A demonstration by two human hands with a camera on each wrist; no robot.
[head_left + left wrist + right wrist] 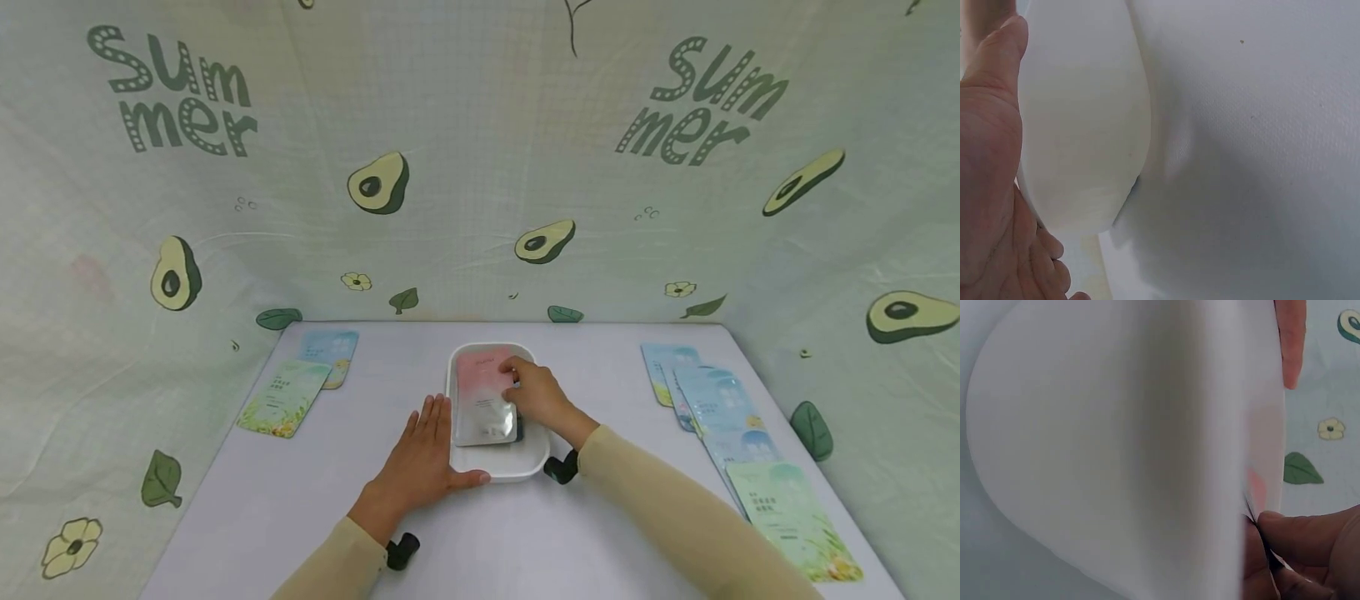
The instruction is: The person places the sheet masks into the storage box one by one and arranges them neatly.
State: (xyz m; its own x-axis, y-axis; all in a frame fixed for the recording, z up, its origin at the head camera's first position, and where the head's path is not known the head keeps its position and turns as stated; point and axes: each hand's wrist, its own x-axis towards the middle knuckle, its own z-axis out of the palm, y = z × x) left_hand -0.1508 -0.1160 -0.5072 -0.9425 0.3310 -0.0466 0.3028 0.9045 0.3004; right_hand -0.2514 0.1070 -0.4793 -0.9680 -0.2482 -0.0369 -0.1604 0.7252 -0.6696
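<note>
A white tray (501, 462) with rounded ends stands in the middle of the table, and a pink-and-silver sachet (480, 400) lies in it. Dark edges of something beneath show at the sachet's right side. My right hand (542, 396) pinches the sachet's right edge between thumb and fingers; the thumb (1297, 534) shows in the right wrist view. Against the tray's left side rests my left hand (416, 458), fingers straight and thumb along the front rim. In the left wrist view its palm lies beside the tray's outer wall (1085, 125).
Two sachets, one green (287, 398) and one blue (341, 343), overlap at the table's left. Along the right edge lies a row of several blue sachets (720, 398) with a green sachet (795, 512) in front. A patterned cloth (465, 108) hangs behind the table.
</note>
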